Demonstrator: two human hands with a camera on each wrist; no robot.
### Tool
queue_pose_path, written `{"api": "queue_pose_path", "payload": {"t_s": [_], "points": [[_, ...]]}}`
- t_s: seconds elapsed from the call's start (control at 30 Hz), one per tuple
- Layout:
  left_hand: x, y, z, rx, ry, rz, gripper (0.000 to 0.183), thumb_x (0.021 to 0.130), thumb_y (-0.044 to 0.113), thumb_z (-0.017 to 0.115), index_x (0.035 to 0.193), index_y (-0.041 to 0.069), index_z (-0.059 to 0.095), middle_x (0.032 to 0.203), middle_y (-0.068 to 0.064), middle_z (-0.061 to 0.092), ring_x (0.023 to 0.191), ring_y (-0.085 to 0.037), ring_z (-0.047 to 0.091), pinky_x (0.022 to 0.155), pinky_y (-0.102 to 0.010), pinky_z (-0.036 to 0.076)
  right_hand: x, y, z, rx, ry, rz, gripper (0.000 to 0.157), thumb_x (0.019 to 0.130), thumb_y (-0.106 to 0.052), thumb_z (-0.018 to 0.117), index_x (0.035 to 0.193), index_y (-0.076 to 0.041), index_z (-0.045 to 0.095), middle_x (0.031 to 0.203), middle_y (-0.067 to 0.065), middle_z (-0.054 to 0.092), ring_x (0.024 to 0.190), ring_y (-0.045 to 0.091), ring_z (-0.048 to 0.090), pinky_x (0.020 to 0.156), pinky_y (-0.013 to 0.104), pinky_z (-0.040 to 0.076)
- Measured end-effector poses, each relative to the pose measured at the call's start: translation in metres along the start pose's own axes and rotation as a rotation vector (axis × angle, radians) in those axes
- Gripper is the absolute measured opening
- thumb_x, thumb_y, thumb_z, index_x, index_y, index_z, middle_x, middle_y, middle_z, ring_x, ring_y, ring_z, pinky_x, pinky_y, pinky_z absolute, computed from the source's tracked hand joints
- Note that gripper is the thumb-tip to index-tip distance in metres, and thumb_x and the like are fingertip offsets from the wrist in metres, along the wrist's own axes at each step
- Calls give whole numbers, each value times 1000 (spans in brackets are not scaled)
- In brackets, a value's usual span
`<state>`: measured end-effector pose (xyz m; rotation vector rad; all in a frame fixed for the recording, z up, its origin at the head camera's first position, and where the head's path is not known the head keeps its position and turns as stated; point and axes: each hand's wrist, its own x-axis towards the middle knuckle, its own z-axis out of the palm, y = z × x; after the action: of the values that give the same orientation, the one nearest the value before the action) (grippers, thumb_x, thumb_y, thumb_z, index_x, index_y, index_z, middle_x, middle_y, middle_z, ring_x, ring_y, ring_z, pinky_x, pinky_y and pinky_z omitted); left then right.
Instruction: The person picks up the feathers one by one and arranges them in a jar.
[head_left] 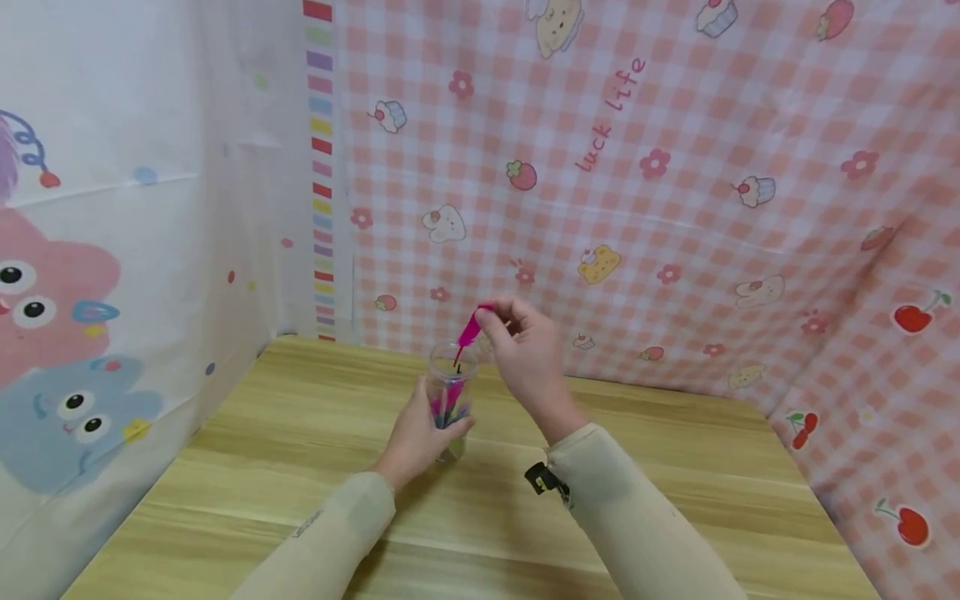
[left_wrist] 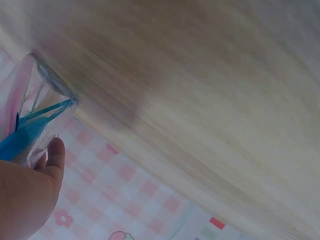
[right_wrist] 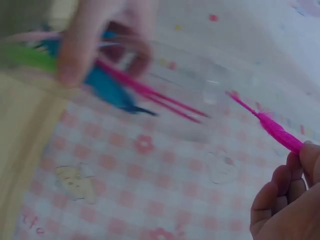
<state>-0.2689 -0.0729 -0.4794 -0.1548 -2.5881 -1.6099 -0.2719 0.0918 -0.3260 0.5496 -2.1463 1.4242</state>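
My left hand [head_left: 420, 437] grips a tall clear plastic cup [head_left: 442, 365] around its side, above the wooden table. Inside are several feathers, among them a blue one [right_wrist: 107, 90] and a green one [right_wrist: 30, 56]; thin pink quills [right_wrist: 175, 106] point toward the rim. Between thumb and fingertips, my right hand [head_left: 525, 354] pinches a bright pink feather [right_wrist: 280, 132] by its fluffy end. Its thin quill points down at the cup's mouth in the head view. The left wrist view shows my left thumb and fingers [left_wrist: 57, 152] beside the cup's wall, with a blue feather [left_wrist: 25, 137] behind the plastic.
The wood-grain table [head_left: 300, 500] stretches under both forearms. A pink checked cloth [head_left: 675, 208] with printed cakes and flowers hangs behind it and on the right. At the left hangs a white cloth [head_left: 172, 275] with cartoon figures. A black clip [head_left: 542, 478] sits at the right cuff.
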Motion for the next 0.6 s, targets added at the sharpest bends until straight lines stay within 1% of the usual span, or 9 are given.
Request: {"api": "queue_pose_path", "payload": {"t_s": [0.07, 0.17, 0.23, 0.4, 0.6], "points": [[0, 1, 1, -9, -1, 2, 74, 95, 35, 84, 148, 13, 38, 145, -18, 62, 136, -41, 62, 117, -62, 49, -4, 7, 7, -69, -21, -27, 11, 102, -19, 75, 104, -9, 79, 89, 7, 79, 72, 16, 63, 57, 20, 50], [0, 2, 1, -15, -1, 8, 73, 95, 35, 84, 147, 12, 38, 146, -18, 62, 137, -41, 61, 118, -62, 48, -9, 17, 13, -182, -58, -74, 9, 101, -17, 76, 100, -9, 80, 88, 5, 79, 76, 17, 67, 60, 21, 54], [0, 2, 1, -18, 0, 5, 73, 95, 35, 84, 147, 13, 38, 145, -18, 62, 137, -40, 61, 118, -62, 48, -12, 22, 15, -219, -83, -89, 8, 100, -15, 77, 99, -8, 80, 89, 6, 79, 77, 17, 69, 62, 21, 56], [0, 1, 1, -17, 5, 7, 72, 94, 38, 84, 145, 13, 40, 144, -17, 63, 136, -39, 62, 118, -61, 49, -17, 28, 17, -243, -139, -65, 8, 102, -15, 75, 101, -8, 78, 90, 5, 78, 77, 15, 69, 62, 21, 56], [-1, 0, 0, -26, 0, -5, 76, 93, 39, 85, 147, 14, 38, 146, -16, 61, 138, -38, 61, 119, -59, 48, -22, 32, 17, -230, -167, -36, 8, 103, -16, 74, 102, -10, 78, 90, 3, 77, 75, 12, 65, 60, 20, 53]]}}
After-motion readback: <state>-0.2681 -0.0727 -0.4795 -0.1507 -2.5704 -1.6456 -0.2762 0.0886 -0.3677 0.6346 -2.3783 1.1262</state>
